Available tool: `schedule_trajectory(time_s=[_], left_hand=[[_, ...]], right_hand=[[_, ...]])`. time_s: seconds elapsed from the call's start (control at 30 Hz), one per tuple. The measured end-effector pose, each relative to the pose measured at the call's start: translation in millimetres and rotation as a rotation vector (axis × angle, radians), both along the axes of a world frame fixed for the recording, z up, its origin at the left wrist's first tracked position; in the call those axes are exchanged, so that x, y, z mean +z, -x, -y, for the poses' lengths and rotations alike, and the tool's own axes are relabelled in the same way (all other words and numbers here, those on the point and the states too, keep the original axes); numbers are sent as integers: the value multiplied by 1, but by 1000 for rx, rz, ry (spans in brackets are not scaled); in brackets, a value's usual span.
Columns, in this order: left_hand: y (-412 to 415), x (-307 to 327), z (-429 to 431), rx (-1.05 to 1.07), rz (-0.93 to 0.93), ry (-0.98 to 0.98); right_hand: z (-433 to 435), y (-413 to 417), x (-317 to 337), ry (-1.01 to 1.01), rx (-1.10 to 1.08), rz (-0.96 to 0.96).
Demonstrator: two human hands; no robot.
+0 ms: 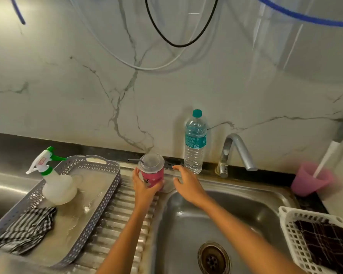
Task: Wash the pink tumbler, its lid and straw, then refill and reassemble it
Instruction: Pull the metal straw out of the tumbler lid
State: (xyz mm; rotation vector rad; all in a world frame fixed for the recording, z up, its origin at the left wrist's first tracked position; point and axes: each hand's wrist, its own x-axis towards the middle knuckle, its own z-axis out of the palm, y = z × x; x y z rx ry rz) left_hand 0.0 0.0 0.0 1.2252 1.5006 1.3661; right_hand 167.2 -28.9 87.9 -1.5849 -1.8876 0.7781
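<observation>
Tumbler stands upright on the steel ledge between the ribbed drainboard and the sink, at the far side, just left of the water bottle. Its clear lid is on, and the straw pokes out through it, bent to the left. The left hand wraps the pink body from the left and near side, fingers curled against it. The right hand hovers just right of the tumbler, fingers spread and holding nothing, not touching it.

By the look of things, the task could be at either end: the tumbler is fully assembled, and whether it holds water cannot be told. The tap is not running and the sink looks dry, which suggests washing has not begun; if so, pulling the lid and straw off comes first.
</observation>
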Motion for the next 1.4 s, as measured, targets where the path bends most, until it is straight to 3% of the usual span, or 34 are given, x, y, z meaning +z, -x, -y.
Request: schedule_trajectory(time_s=[0.17, 0.47, 0.9, 1.07, 1.2, 1.4], left_hand=[[0, 5, -15, -106, 86, 5], [-2, -5, -21, -118, 135, 23], [3, 0, -17, -151, 118, 53], [3, 1, -14, -146, 108, 18], [3, 2, -14, -168, 96, -1], [7, -1, -19, -195, 64, 12]], right_hand=[[-18, 10, -3, -51, -15, -15], [-38, 52, 15, -360, 17, -57], [-49, 88, 47, -492, 136, -160], [-47, 79, 89, -597, 41, -409], [-41, 58, 120, -702, -109, -502], [-43, 10, 105, -673, -371, -592]])
